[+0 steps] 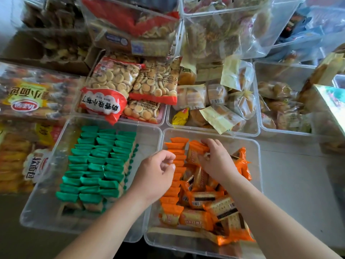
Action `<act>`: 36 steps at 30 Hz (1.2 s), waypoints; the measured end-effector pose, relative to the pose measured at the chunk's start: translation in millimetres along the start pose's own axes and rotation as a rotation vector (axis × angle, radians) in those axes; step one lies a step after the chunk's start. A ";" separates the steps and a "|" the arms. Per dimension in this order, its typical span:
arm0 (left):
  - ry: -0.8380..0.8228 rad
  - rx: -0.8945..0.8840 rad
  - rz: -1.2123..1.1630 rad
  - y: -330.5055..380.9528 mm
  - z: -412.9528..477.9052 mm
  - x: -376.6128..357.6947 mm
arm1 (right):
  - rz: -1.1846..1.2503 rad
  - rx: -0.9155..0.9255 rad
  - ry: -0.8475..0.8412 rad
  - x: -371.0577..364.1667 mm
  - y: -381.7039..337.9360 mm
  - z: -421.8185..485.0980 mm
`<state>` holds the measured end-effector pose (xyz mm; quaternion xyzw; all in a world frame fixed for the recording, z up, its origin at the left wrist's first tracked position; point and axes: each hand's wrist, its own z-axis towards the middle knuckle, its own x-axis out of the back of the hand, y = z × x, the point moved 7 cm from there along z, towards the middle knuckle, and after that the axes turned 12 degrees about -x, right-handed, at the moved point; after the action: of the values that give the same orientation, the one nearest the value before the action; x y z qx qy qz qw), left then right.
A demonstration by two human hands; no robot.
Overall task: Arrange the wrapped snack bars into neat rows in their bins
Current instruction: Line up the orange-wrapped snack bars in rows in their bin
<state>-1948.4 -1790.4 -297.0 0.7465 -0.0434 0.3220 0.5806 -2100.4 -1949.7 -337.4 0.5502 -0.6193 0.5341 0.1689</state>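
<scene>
Two clear plastic bins sit side by side in front of me. The left bin (149, 135) holds green-wrapped snack bars (97, 165) standing in three tidy rows. In the right bin (255, 165), orange-wrapped bars (205, 199) form one upright row along the left wall, with a loose jumble filling the middle and front. My right hand (216, 159) grips a few upright orange bars (196, 148) near the bin's far end. My left hand (158, 171) hovers over the orange row's left edge, fingers curled, and holds nothing that I can see.
Behind the two bins stand more clear bins: bags of small round biscuits (119, 85), wrapped cakes and buns (220, 101), and others further back. Bread packs (24, 94) lie at the left. Grey tabletop (298, 184) shows to the right.
</scene>
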 end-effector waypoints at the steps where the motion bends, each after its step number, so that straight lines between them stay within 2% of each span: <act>1: -0.025 -0.019 0.029 2.2 1.0 -3.7 | 0.006 -0.007 -0.018 0.8 0.6 2.1; 5: -0.140 -0.074 0.077 12.1 -0.1 -20.4 | 0.144 0.048 0.010 7.3 -2.5 -1.0; 7: -0.134 -0.078 0.075 12.2 -1.1 -21.2 | 0.194 0.154 0.051 6.2 -6.6 -5.0; 9: -0.121 -0.056 0.053 9.0 -4.3 -20.0 | 0.206 0.186 0.088 0.7 -4.7 -8.2; 14: -0.114 -0.032 0.029 4.4 -9.1 -18.3 | 0.118 -0.035 0.173 -7.6 9.1 -5.1; 17: -0.115 -0.024 0.045 2.4 -8.5 -17.8 | 0.122 -0.155 0.145 -7.9 9.0 0.3; 23: -0.189 -0.076 0.167 10.9 -10.6 -32.7 | 0.168 -0.208 0.099 3.6 10.0 -6.8; 26: -0.171 -0.084 0.169 14.2 -10.0 -34.7 | 0.140 -0.111 0.111 23.6 8.6 -15.4; 28: -0.117 -0.075 0.153 13.9 -12.0 -27.3 | -0.014 0.050 0.053 24.7 1.0 -21.2; 30: -0.065 -0.062 0.141 10.5 -16.2 -17.4 | -0.146 0.195 -0.116 7.1 -5.8 -24.8; 33: -0.028 -0.046 0.108 3.6 -23.4 -8.5 | -0.276 0.195 -0.377 -21.2 -5.2 -21.7; 36: -0.019 -0.024 0.067 -2.6 -26.7 -5.8 | -0.386 0.154 -0.427 -29.8 -6.4 -5.4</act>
<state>-1963.4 -1767.5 -299.1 0.7406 -0.0778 0.3335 0.5782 -2086.9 -1929.1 -356.1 0.7688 -0.4824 0.4097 0.0912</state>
